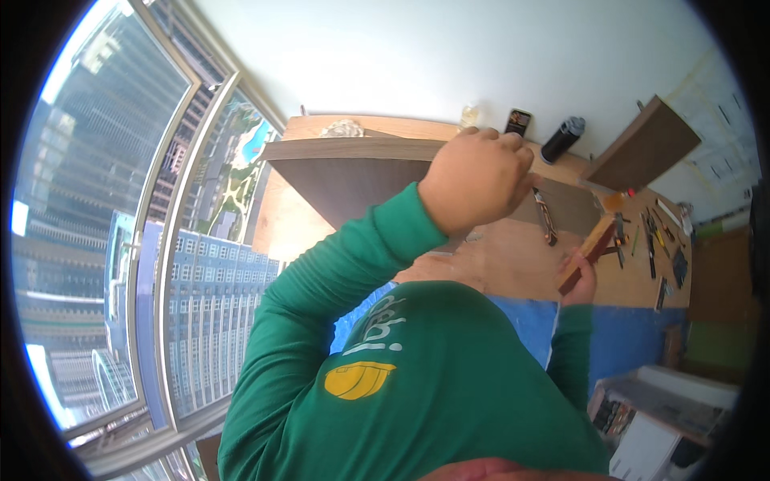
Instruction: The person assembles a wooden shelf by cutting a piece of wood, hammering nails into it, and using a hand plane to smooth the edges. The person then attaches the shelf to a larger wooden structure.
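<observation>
My left hand (477, 180) is raised in front of me as a closed fist, its back toward the camera; nothing shows inside it. Just past it a slim brown and dark tool (546, 218) lies on a grey board (571, 210). Lower right, my right hand (579, 282) grips a short reddish-brown wooden block (592, 245), tilted up over the wooden workbench (513, 260). My green sleeves and shirt fill the lower middle of the view.
A dark board (353, 172) stands on the bench behind my left arm, and another (646, 144) leans at the right. A black bottle (563, 139), several small hand tools (654, 240), a blue mat (626, 337), a white box (666, 409) and a big window (160, 240) surround me.
</observation>
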Action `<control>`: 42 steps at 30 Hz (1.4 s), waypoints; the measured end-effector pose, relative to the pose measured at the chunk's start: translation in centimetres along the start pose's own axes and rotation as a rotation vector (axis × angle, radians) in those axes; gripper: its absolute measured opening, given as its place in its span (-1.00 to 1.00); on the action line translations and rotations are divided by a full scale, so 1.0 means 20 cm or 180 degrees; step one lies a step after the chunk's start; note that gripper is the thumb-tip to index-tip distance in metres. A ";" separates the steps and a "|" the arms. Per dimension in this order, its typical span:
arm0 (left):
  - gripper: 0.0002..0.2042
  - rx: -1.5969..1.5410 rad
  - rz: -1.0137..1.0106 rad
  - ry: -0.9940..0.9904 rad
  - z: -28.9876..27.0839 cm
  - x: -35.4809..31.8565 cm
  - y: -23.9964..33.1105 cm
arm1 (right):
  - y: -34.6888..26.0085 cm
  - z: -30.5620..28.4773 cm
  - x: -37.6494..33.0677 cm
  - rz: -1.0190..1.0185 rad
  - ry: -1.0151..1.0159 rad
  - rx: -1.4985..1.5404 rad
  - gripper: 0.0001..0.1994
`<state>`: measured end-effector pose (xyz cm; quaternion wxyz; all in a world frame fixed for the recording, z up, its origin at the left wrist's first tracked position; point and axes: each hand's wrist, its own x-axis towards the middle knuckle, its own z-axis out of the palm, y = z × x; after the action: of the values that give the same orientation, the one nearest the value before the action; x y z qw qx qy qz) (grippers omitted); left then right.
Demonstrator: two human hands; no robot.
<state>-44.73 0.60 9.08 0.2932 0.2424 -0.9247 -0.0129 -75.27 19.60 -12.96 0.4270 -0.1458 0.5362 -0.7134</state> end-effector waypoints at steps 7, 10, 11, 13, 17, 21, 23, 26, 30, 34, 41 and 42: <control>-0.42 0.0768 0.0158 0.0047 -0.07 -0.17 -0.10 | 0.06 0.28 -0.47 0.0441 -0.0232 -0.0157 -0.74; -0.39 0.0809 0.0181 0.0069 -0.08 -0.22 -0.08 | -0.07 0.64 -0.52 0.0057 -0.0678 -0.0095 -0.74; -0.39 0.0791 0.0168 0.0064 -0.09 -0.25 -0.08 | -0.09 0.75 -0.51 -0.0097 -0.0875 -0.0043 -0.70; -0.39 0.0764 0.0136 0.0080 -0.12 -0.30 -0.06 | -0.14 0.97 -0.52 -0.0808 -0.0745 -0.0194 -0.69; -0.37 0.0953 -0.0015 0.0059 -0.25 -0.45 -0.10 | -0.27 1.22 -0.51 -0.1580 -0.0744 -0.0498 -0.74; -0.34 0.0989 -0.0255 0.0006 -0.36 -0.58 -0.15 | -0.29 1.30 -0.50 -0.1341 -0.0692 -0.0270 -0.73; -0.32 0.0982 -0.0357 -0.0002 -0.40 -0.64 -0.16 | -0.30 1.32 -0.49 -0.1304 -0.0544 -0.0226 -0.72; -0.29 0.1000 -0.0522 -0.0010 -0.48 -0.73 -0.17 | -0.30 1.36 -0.47 -0.1318 -0.0417 -0.0130 -0.73; -0.27 0.1066 -0.0801 0.0001 -0.57 -0.85 -0.17 | -0.31 1.33 -0.49 -0.1276 -0.0457 -0.0308 -0.79; -0.34 0.1205 -0.1092 0.0074 -0.67 -0.96 -0.23 | -0.32 1.31 -0.50 -0.1185 -0.0476 -0.0374 -0.78; -0.42 0.1440 -0.1389 0.0220 -0.76 -1.08 -0.31 | -0.32 1.30 -0.50 -0.1270 -0.0447 -0.0400 -0.79; -0.42 0.1423 -0.1446 0.0229 -0.77 -1.09 -0.33 | -0.32 1.31 -0.51 -0.1274 -0.0436 -0.0392 -0.79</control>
<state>-17.94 6.57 9.08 0.2548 0.5014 -0.8159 0.1340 -54.75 11.04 5.33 0.3025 -0.3233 0.5088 -0.7383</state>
